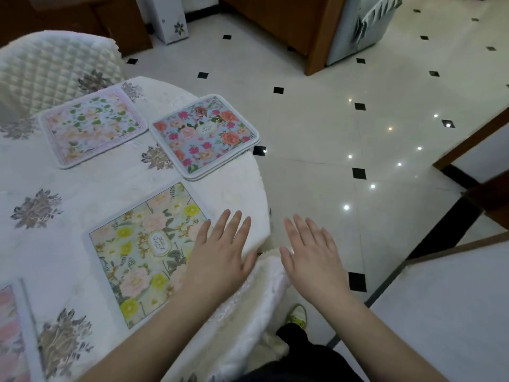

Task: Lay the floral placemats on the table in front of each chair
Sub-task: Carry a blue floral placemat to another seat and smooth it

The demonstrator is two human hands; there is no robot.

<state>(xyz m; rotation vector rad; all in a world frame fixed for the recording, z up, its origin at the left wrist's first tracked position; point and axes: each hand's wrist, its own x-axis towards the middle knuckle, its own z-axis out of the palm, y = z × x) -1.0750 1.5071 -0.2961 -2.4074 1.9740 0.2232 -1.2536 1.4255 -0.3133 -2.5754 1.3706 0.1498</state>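
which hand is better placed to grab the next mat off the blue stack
Left, probably. The left hand lies flat over the table's edge by the yellow placemat, on the blue stack's side; the right hand hovers off the table over the floor.

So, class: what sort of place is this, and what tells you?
Probably a home dining room: a table under a cloth, floral placemats laid out, a padded chair, and a glossy tiled floor.

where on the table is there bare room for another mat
Bare cloth lies left of the yellow mat, below the pink mat. It is crowded at the right edge: the blue stack and left hand fill it.
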